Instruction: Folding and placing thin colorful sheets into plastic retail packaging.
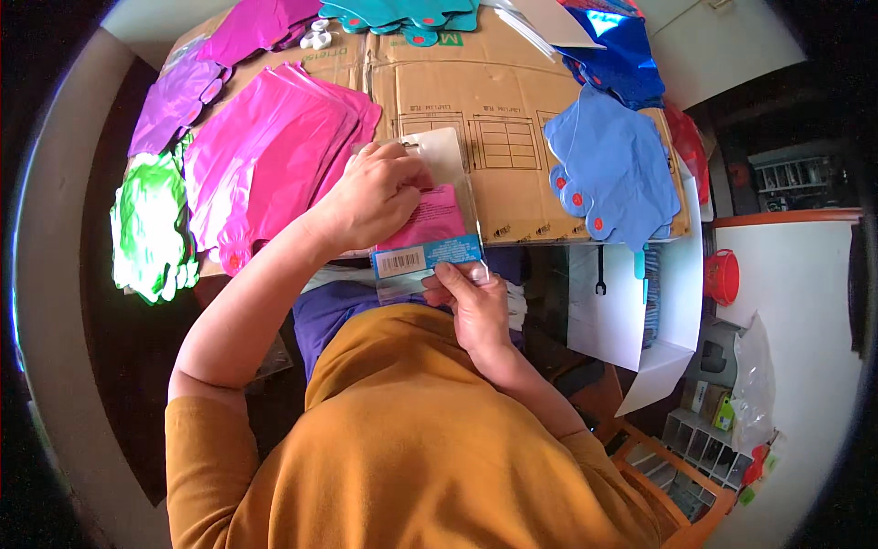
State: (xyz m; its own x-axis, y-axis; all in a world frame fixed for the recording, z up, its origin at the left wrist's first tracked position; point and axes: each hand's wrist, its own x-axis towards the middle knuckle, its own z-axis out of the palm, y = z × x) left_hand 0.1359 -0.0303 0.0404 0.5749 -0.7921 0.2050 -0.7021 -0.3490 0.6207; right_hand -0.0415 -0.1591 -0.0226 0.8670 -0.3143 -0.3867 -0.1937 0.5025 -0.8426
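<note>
Brown cardboard (512, 82) with printed line drawings covers the work surface, ringed by bright foil pieces laid flat along its edges. In front of the torso, a clear plastic packet (449, 157) stands tilted across the cardboard's near edge, its upper part over the board and its lower end beyond it, above the lap. Inside shows an insert card (439, 220), pink above and blue below, with a white barcode patch. The right hand (476, 306) is closed on the packet's lower right corner, thumb flat on the front face. The left hand (389, 188) lies across the upper left part, fingers bent inward (their tips are hidden, so I cannot tell whether they pinch the plastic or the card). Just beside that hand, to its left, spreads a stack of pink foil pieces (261, 151); shiny green foil (151, 229) lies further left, with purple foil (174, 105) above it. Across the board, light blue foil pieces (622, 156) with scalloped edges and red dots sit near the right corner. Small white rolls (316, 38) rest at the far side, near teal foil (393, 13).
</note>
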